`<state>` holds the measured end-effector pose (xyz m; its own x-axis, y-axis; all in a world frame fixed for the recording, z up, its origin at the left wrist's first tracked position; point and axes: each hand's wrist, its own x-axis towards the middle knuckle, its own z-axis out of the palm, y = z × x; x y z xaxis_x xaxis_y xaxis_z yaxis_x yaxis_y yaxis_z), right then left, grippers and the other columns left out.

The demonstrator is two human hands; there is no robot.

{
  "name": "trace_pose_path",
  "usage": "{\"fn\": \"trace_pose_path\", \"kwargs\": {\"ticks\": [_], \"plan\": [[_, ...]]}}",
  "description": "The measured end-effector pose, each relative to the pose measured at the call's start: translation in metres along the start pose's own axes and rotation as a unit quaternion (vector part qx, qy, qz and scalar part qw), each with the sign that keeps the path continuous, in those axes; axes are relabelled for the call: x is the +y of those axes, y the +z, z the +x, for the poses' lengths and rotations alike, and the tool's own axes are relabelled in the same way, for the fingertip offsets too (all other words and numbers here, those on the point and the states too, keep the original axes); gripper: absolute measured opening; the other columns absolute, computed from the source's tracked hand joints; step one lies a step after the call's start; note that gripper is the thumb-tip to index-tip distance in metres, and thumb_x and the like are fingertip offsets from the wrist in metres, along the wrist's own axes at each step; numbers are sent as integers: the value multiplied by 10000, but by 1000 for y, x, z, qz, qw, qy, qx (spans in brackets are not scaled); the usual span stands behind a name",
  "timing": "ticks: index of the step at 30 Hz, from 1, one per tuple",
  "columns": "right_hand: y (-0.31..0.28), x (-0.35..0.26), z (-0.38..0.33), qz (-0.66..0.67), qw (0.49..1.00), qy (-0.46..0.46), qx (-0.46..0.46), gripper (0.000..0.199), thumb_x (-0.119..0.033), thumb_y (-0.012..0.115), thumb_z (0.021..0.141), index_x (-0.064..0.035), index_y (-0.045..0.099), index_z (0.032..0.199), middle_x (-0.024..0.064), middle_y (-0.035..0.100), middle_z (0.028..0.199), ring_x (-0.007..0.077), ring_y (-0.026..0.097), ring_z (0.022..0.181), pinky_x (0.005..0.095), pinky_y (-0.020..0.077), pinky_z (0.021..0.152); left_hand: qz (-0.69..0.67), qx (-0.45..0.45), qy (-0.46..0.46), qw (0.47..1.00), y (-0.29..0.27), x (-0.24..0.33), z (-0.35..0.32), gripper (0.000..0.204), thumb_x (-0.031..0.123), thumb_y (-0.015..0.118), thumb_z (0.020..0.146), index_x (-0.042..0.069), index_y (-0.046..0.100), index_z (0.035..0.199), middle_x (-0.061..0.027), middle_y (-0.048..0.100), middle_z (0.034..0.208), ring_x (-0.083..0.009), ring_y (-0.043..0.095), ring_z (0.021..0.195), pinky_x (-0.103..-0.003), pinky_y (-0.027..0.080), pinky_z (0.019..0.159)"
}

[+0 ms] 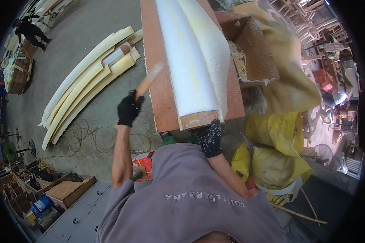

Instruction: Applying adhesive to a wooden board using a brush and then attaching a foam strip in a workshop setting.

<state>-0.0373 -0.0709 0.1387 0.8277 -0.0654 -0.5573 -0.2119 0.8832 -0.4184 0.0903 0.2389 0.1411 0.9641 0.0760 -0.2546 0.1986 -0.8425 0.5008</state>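
Note:
My left hand (129, 108), in a black glove, is closed round the wooden handle of a tool (144, 86). Its pale whitish end is blurred, so I cannot tell its kind. In front of me a long curved panel (187, 56), covered with white padding, lies on a reddish-brown board (155, 52). A loose cream sheet (211, 44) runs along its right side. My right hand (209, 139), black-gloved and flecked with white, grips the panel's near end by its brown edge. Some of its fingers are hidden beneath that end.
Curved cream panels (91, 81) lie stacked on the floor at left. An open cardboard box (257, 50) with scraps stands right of the board, beside yellow sacks (275, 131). A cord (83, 139) trails over the floor. Another person (30, 31) is far left.

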Motion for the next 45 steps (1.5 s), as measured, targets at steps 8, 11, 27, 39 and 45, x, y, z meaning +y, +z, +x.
{"fn": "trace_pose_path", "kwargs": {"ticks": [8,11,27,39,45], "plan": [[56,-19,-13,-13,999,-24,-24,611,-491,471,953,-87,375,1400,136,450,1372,332,457,1240,515,424,1005,-332,13,-5,943,121,-62,-54,353,265,606,905,-39,598,1086,-209,682,986,-335,672,865,-353,526,746],[75,-22,-47,-62,997,-18,-28,649,-541,449,944,-115,354,1425,133,428,1398,335,444,1252,532,414,1004,-221,227,303,899,102,14,-102,414,261,594,912,-59,568,1173,-246,664,1019,-368,661,910,-389,524,784],[80,-18,-45,-29,999,-15,-5,614,-522,388,960,-108,383,1413,125,475,1375,343,475,1236,544,425,990,-171,256,334,891,60,41,-11,258,271,554,934,17,596,944,-228,637,741,-401,625,681,-400,517,640],[44,-16,-30,-48,999,-2,-19,621,-503,416,961,-84,372,1418,123,459,1393,330,467,1249,513,428,1004,-72,152,314,934,1,63,27,414,387,613,877,46,622,1112,-189,678,891,-353,670,796,-428,546,676],[42,-17,-24,-50,998,-3,-32,619,-489,456,953,-76,384,1408,127,483,1369,325,489,1226,516,424,1007,64,12,108,992,-27,15,131,463,443,653,836,66,653,1106,-165,686,990,-325,676,871,-414,548,751]]}}
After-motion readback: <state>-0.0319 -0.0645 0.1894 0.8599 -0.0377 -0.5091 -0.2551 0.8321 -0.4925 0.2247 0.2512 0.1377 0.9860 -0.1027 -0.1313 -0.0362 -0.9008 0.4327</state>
